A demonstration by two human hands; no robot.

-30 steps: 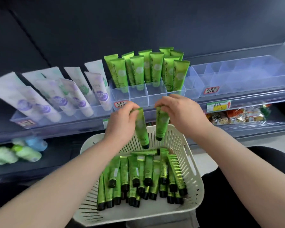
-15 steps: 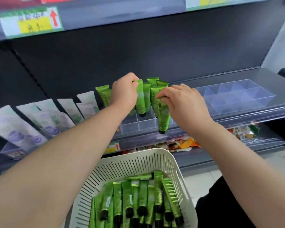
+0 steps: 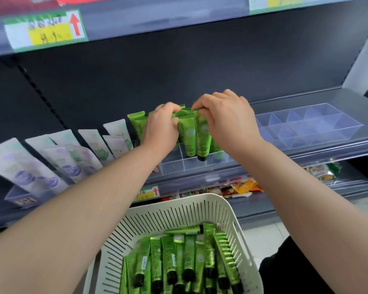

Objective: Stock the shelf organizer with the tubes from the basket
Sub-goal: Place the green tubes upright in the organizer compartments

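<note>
The right hand (image 3: 227, 122) pinches a green tube (image 3: 201, 136) by its flat crimped top, cap hanging below the fingers over the clear organizer (image 3: 179, 166), the left hand (image 3: 162, 126) likewise closed on another tube's crimp; they look light, pliable and slick, so the stiff crimp seems the safest hold.

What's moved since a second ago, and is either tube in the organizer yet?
Both hands rose from above the basket to the clear organizer. The right hand is lowering its green tube, cap down, into a front compartment; the left hand pinches its tube's top among the standing tubes. The tubes in the basket and the white tubes are unchanged.
</note>
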